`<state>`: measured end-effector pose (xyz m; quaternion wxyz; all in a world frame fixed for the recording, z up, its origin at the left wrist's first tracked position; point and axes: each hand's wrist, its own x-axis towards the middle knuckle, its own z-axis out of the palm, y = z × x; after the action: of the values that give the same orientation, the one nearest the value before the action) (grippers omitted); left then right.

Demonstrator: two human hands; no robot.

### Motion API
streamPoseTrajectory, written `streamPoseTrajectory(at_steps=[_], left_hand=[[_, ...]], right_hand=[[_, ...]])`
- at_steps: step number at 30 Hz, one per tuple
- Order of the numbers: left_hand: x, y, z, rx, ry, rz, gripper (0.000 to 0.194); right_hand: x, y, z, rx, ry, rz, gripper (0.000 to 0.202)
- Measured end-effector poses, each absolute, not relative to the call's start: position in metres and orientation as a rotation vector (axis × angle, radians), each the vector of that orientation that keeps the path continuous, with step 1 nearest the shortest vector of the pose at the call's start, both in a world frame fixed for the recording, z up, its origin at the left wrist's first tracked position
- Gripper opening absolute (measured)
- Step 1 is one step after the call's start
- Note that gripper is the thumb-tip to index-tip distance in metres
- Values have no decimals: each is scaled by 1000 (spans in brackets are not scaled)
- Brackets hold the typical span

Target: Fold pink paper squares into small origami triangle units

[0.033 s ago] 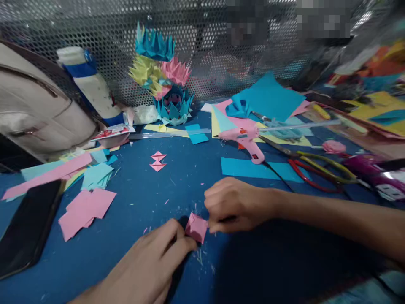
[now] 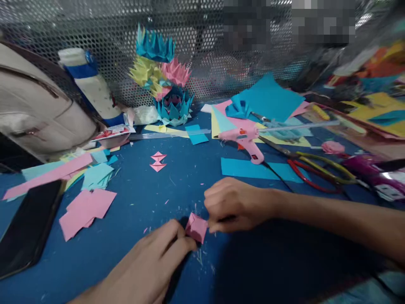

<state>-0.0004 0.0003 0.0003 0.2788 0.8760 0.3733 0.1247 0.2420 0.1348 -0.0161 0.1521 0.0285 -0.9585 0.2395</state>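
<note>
A small folded square of pink paper (image 2: 196, 228) lies on the blue table between my two hands. My left hand (image 2: 152, 257) pinches its left edge and lower corner with thumb and fingers. At the right corner, my right hand (image 2: 232, 206) is curled closed, its fingertips gripping the paper. Crease lines show on the paper's upper face. Farther off lie two small folded pink paper pieces (image 2: 158, 161), touching point to point. A stack of pink paper squares (image 2: 87, 211) rests to the left of my left hand.
A phone (image 2: 30, 228) lies at the left, near cut paper strips (image 2: 50, 175) and a bag (image 2: 41, 105). Beyond my right hand are a pink glue gun (image 2: 242, 137), its cable, and scissors (image 2: 319, 169). A bottle (image 2: 96, 90) and folded paper flowers (image 2: 174, 103) stand before a perforated metal panel.
</note>
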Motion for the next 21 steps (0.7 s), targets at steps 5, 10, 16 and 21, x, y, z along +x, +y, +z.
streamPoseTrajectory(at_steps=[5, 10, 16, 21], left_hand=[[-4, 3, -12, 2223, 889, 425, 56], [-10, 3, -27, 2184, 859, 569, 44], [-16, 4, -7, 2431, 824, 638, 30], [-25, -15, -15, 2531, 845, 600, 37]], right_hand=[[242, 136, -14, 70, -2788, 716, 41], [243, 137, -15, 76, -2806, 728, 44], [243, 138, -16, 78, -2781, 756, 44], [243, 139, -16, 84, -2771, 788, 40]])
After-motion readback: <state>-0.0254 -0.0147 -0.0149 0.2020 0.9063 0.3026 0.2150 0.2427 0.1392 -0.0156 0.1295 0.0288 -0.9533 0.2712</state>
